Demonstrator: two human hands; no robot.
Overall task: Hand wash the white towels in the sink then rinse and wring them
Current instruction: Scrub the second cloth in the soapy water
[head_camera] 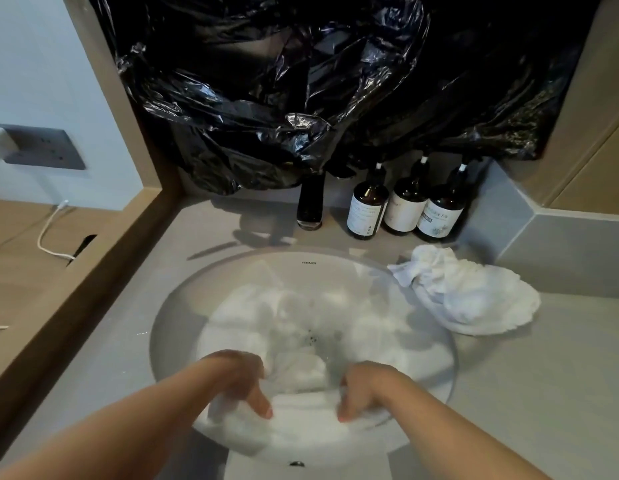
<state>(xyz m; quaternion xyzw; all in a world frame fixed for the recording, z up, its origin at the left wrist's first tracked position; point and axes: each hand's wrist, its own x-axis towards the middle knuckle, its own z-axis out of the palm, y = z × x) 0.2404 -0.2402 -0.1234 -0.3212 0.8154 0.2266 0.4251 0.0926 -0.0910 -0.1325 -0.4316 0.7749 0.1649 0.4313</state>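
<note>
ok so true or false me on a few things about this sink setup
1. The left hand and right hand both grip the soaked towel in the sink. True.
2. The crumpled towel lies on the counter left of the sink. False: it lies to the right.
3. Three brown pump bottles stand right of the black faucet. True.
4. The black plastic lies in the basin. False: it hangs on the wall above the faucet.
</note>
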